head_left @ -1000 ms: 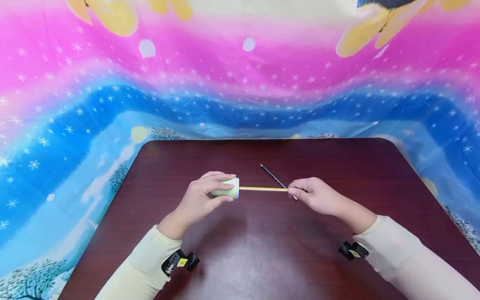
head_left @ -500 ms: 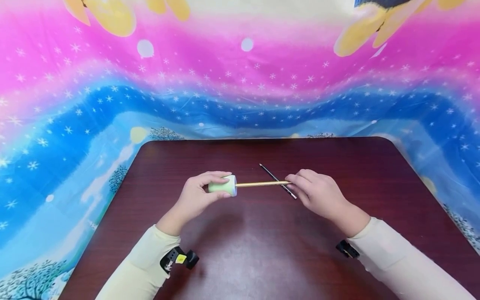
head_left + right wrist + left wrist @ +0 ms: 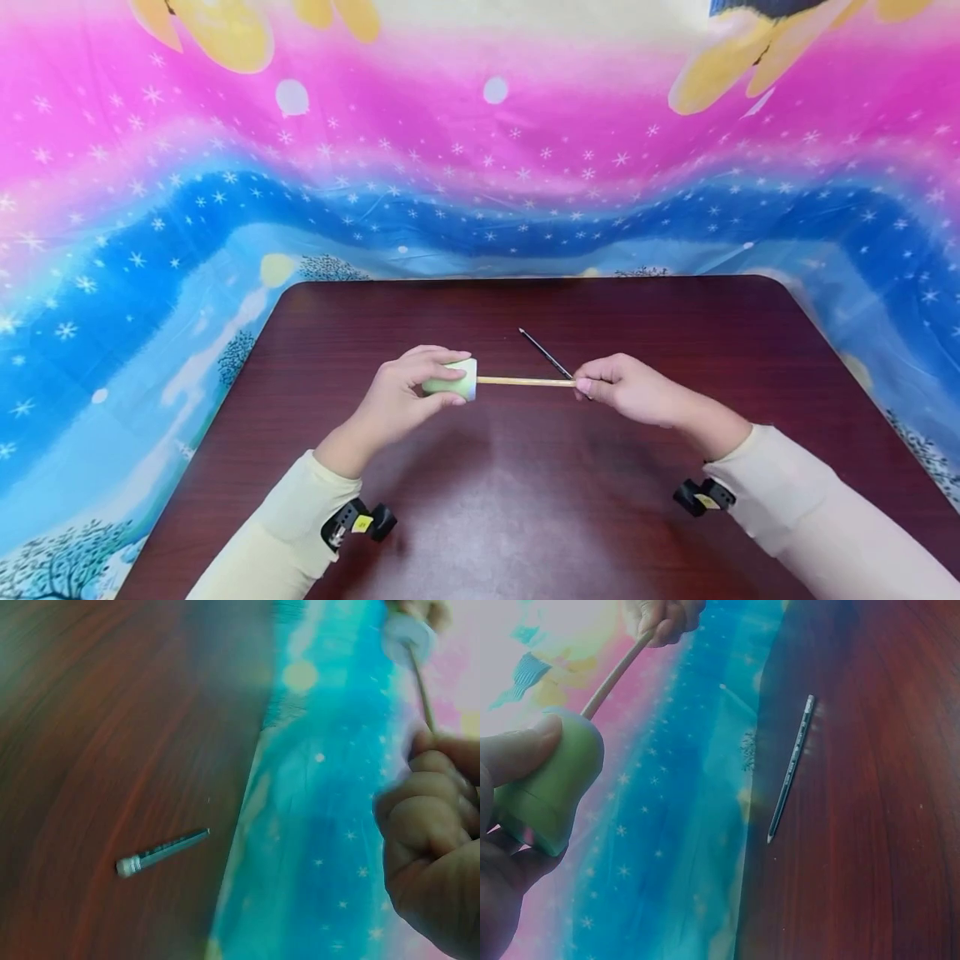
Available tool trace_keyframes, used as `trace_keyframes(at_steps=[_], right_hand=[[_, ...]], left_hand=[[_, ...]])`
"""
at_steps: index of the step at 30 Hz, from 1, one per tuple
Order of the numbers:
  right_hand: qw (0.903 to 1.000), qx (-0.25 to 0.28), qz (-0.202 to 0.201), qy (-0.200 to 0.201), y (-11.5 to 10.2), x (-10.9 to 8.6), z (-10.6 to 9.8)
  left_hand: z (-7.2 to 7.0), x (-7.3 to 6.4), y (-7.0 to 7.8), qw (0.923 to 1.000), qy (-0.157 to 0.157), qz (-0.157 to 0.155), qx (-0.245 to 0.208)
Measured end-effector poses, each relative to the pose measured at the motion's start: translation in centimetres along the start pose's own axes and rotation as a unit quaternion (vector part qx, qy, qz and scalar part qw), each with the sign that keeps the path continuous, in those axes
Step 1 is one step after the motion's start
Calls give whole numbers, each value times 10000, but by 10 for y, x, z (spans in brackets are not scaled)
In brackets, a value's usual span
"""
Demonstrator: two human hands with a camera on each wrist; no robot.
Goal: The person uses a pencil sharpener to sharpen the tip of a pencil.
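My left hand (image 3: 393, 396) grips a small light-green pencil sharpener (image 3: 555, 776) between thumb and fingers, its whitish end facing right. A yellow pencil (image 3: 525, 382) runs level from that end, its tip hidden inside the sharpener. At the pencil's other end my right hand (image 3: 633, 392) pinches it between thumb and curled fingers. Both hands are raised over the table. In the right wrist view the pencil meets the middle of the sharpener's round pale face (image 3: 407, 639).
A dark pencil (image 3: 543, 350) lies slantwise on the reddish-brown table (image 3: 375, 321), its near end partly behind my right hand in the head view. Behind the table hangs a pink and blue patterned cloth (image 3: 450, 167). Each sleeve carries a black wrist camera (image 3: 360, 523).
My right hand rolled over at the wrist with the yellow pencil, rising slightly, then turned back to about its first pose. The left hand tipped the sharpener slightly and returned.
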State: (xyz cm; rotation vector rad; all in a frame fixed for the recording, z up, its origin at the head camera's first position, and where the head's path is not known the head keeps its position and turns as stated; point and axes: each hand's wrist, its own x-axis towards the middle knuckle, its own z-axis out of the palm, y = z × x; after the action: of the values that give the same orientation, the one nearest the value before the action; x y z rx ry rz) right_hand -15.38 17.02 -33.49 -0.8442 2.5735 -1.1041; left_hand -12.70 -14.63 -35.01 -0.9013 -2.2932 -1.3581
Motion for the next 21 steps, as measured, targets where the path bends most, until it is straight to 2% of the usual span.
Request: trace_keyframes(at_steps=[2,4,7,9,10,11,12,15,17,18,19,20,21], right_hand=[[9988,290,342,-198,-1,1,-3],[9990,222,376,-128,-2,2,-3],[9982,-507,95,302,0,2,0],[9887,-1217,-401,775,4,0,3],[9777,-1639,-752,1080,8,0,5],[9626,-2021,-1143,1396,11,0,7],[9432,-2357,-1570,1738,14,0,9],[8734,-3018,-2754,2652,21,3,15],[8330,-3262,-3241,3078,23,5,18],[8190,-3321,-3389,3226,23,6,18],[8102,-3363,-3479,3308,23,7,19],[8094,-3358,-3497,3314,23,7,19],[8163,-3320,-3450,3232,22,6,18]], left_hand=[[0,0,1,9999,21,99,40],[-1,0,2,10000,62,22,14],[-2,-1,3,9992,128,-335,-149],[-3,-2,2,9969,156,-660,-408],[-3,-3,2,9949,174,-822,-560],[-3,-3,1,9923,191,-997,-712],[-4,-3,1,9894,207,-1163,-839],[-5,-3,0,9810,200,-1570,-1122],[-5,-2,0,9783,152,-1708,-1160],[-5,-2,0,9780,123,-1722,-1174],[-6,-2,0,9781,96,-1702,-1192],[-6,-1,0,9793,77,-1639,-1185],[-7,0,0,9811,63,-1545,-1160]])
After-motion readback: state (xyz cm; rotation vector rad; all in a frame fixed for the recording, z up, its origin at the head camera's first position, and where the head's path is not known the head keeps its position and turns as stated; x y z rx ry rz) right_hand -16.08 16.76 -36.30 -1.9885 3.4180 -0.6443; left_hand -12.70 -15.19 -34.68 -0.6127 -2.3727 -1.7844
